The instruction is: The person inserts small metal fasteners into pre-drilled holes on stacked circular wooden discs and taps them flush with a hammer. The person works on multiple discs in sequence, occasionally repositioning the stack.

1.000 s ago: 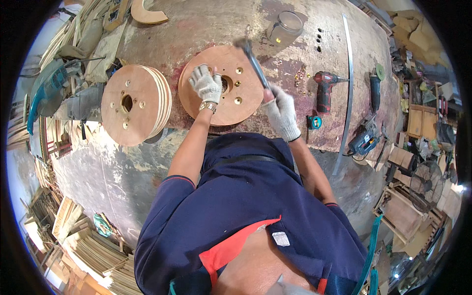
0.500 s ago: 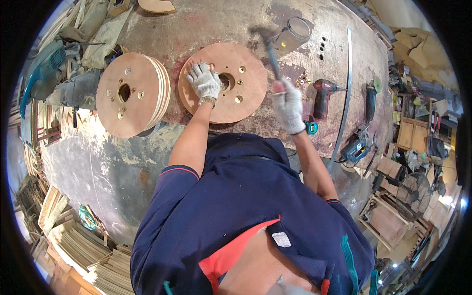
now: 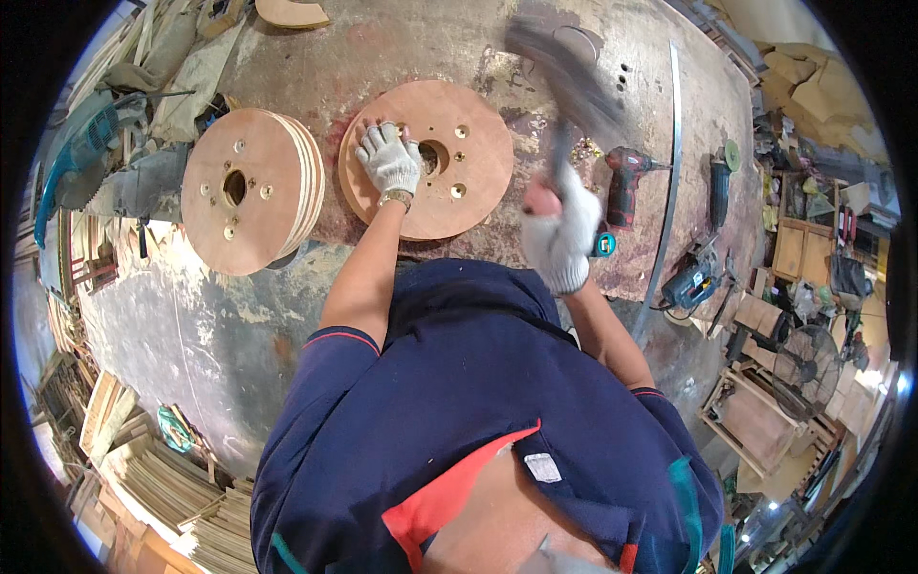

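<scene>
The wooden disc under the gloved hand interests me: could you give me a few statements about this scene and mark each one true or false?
1. The left hand rests flat on the wooden disc. True.
2. The right hand is empty. False: it grips a hammer, raised and blurred above the bench.
3. Both hands are bare. False: each wears a white knitted glove.
4. A stack of wooden discs lies to the left of the single disc. True.
5. The red cordless drill stands on the disc. False: it lies on the workbench, to the right of the disc.
</scene>
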### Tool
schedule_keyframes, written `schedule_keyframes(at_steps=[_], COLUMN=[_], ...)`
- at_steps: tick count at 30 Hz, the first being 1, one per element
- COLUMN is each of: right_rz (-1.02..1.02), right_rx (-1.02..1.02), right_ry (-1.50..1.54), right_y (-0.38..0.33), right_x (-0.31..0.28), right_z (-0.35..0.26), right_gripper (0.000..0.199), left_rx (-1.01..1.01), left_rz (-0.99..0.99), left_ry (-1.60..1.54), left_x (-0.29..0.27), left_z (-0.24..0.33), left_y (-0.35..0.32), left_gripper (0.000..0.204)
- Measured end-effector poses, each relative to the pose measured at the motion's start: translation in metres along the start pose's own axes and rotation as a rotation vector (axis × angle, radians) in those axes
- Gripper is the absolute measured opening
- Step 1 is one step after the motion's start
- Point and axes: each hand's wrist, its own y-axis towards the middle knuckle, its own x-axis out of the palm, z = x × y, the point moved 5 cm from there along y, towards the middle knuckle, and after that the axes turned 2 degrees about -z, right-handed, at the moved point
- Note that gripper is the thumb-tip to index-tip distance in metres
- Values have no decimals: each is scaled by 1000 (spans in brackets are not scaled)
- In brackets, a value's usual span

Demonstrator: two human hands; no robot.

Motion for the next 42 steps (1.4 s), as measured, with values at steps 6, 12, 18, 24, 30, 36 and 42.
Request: schedule_keyframes(at_steps=[6,12,18,24,30,36,42], right_rz=[-319,38,-365,-62,146,177,134], right_rx=[255,-229,364,385,686,769,720], right_ry=[-687,-323,-723,-492,-136,-51,-32], right_y=[-55,-4,-52,-77,-113,-116,-114], right_x=[10,5,7,-42,-59,-60,-58], right_z=[210,28,212,233,284,304,305], right_gripper=[44,18,39,44,55,54,50], left_rx=[-11,-30,-18,87,618,569,531], left_rz=[-79,-74,-257,-14,-381,-553,-566], left_ry=[-27,11,-23,-23,-374,-210,-316], left_x=[4,-4,-15,-7,12,75,87], left_z=[12,0,13,43,209,260,248], left_y=[-3,-4,4,2,10,31,24], left_gripper=[51,53,58,51,31,29,31])
